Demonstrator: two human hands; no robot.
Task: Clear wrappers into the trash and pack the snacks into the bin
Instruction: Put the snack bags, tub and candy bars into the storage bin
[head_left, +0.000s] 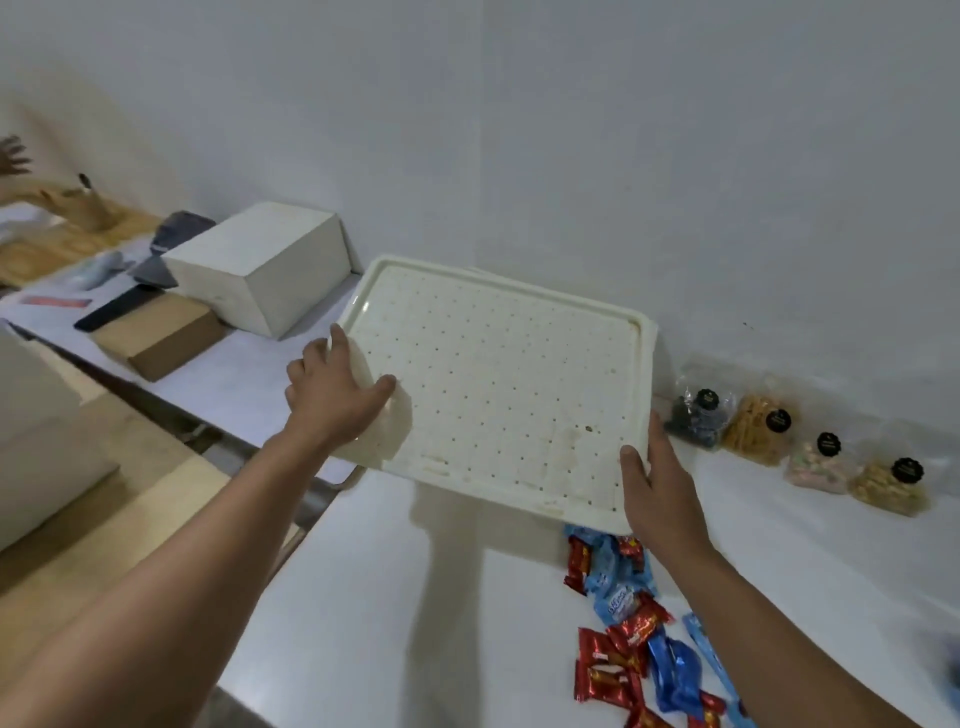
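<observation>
A white plastic bin (498, 374) is tipped up above the table, its dotted underside facing me. My left hand (332, 395) grips its left edge and my right hand (657, 483) grips its lower right corner. Below the bin, several red and blue snack packets and wrappers (628, 629) lie in a loose pile on the white table. Against the wall at the right stand several clear bags of snacks (802, 452) with black round labels.
A white box (260, 265) and a brown cardboard box (161, 332) sit on a second table at the left, with dark flat items and wooden pieces behind them. Another person's hand (13, 156) shows at the far left edge. A gap separates the two tables.
</observation>
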